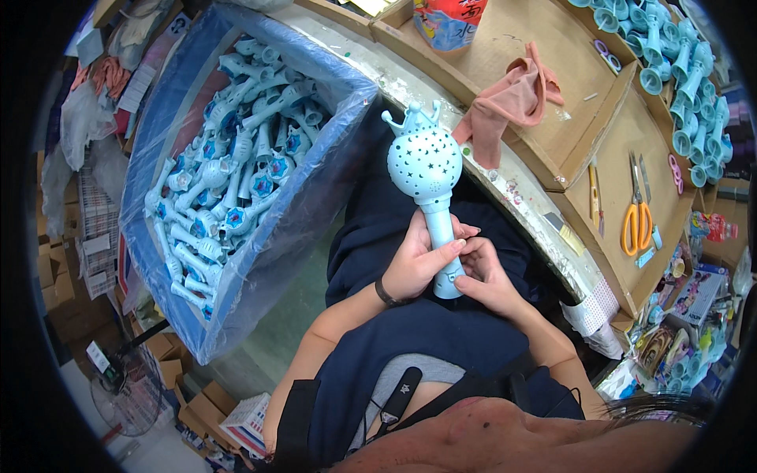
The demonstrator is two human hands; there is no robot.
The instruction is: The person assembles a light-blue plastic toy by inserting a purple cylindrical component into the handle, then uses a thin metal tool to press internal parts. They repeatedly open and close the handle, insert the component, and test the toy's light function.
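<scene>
A light-blue toy wand [424, 165] stands nearly upright over my lap, its round head pierced with star and dot holes and topped by a small crown. My left hand [415, 256] wraps round the upper part of its handle, thumb across the front. Lower down, my right hand [487, 276] grips the bottom of the same handle, its thumb by a small button. Parts of the fingers behind the handle are hidden. Just beyond the wand's head, a pink cloth [505, 106] lies over the table's edge.
On my left, a plastic-lined bin [268, 260] holds many light-blue wand handles [236, 173]. Cardboard trays [552, 162] on the table carry orange-handled scissors [635, 225], small purple scissors [607, 57] and a red-and-blue container [449, 24]. More blue parts [698, 87] are heaped at far right. A fan [126, 394] stands at lower left.
</scene>
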